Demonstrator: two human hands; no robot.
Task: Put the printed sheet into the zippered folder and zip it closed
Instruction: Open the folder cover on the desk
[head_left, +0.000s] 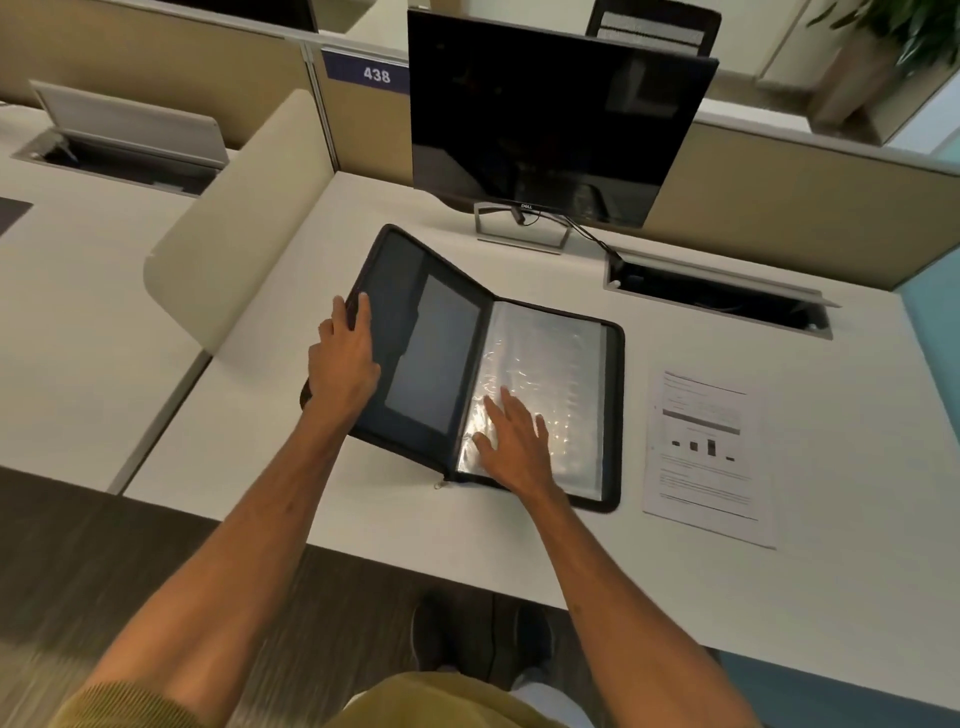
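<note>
A dark zippered folder (441, 332) lies open on the white desk, its left cover tilted up. My left hand (345, 358) grips the outer edge of that raised cover. Clear plastic sleeves (561, 353) fill the folder's right half, and my right hand (514, 441) rests flat on them with fingers spread. The zipper pull (440, 485) hangs at the folder's near edge by the spine. The printed sheet (706, 457), with text and a small bar chart, lies flat on the desk to the right of the folder, untouched.
A dark monitor (545, 119) on a stand is behind the folder. A cable slot (722, 301) is cut into the desk at the back right. A beige curved divider (234, 234) stands to the left. The desk's near edge (363, 551) runs under my forearms.
</note>
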